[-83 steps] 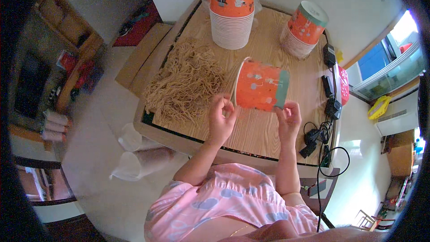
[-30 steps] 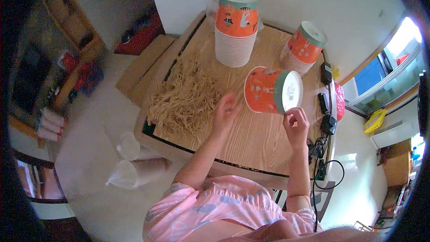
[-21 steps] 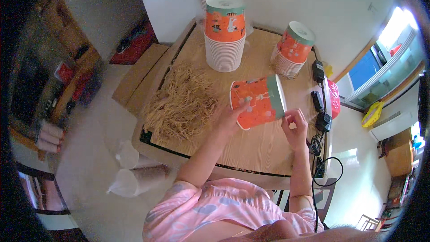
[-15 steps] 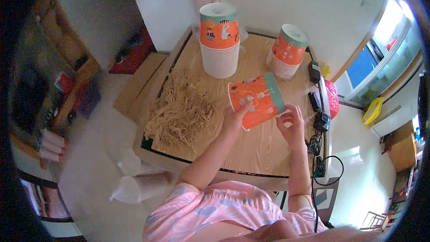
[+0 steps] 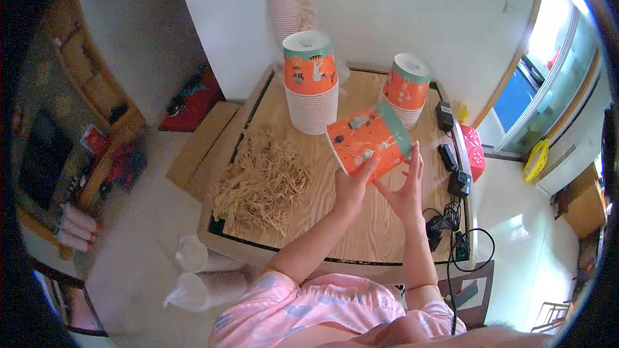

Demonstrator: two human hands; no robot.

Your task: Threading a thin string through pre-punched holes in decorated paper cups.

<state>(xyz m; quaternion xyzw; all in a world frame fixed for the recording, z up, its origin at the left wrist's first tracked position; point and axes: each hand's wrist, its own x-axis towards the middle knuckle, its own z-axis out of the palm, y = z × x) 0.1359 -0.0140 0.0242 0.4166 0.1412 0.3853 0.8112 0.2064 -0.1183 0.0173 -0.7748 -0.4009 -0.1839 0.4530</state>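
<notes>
Tilted over the table, an orange paper bucket (image 5: 364, 140) with a green base band and small printed figures has its white rim toward the left. My left hand (image 5: 351, 190) grips its lower side near the rim, thumb on the printed wall. At the base end, my right hand (image 5: 407, 194) curves around the bucket, fingers along the green band and thumb beneath. Beyond stand a tall upside-down stack of matching buckets (image 5: 311, 84) and a shorter stack (image 5: 407, 87) to the right. Left of my hands lies a tangled heap of tan fibre strands (image 5: 264, 183).
The wood-grain table (image 5: 335, 232) has a dark edge trim. Black power adapters (image 5: 459, 183) and coiled cables (image 5: 445, 219) line its right side. Another wrapped bucket stack (image 5: 290, 13) rises behind, and flattened cardboard (image 5: 203, 145) leans at the left. Two whitish bags (image 5: 191, 291) sit on the floor.
The bucket has turned a little, showing more printed figures. My right hand has moved from the base corner to beneath the bucket, closer to my left hand. The view has shifted slightly.
</notes>
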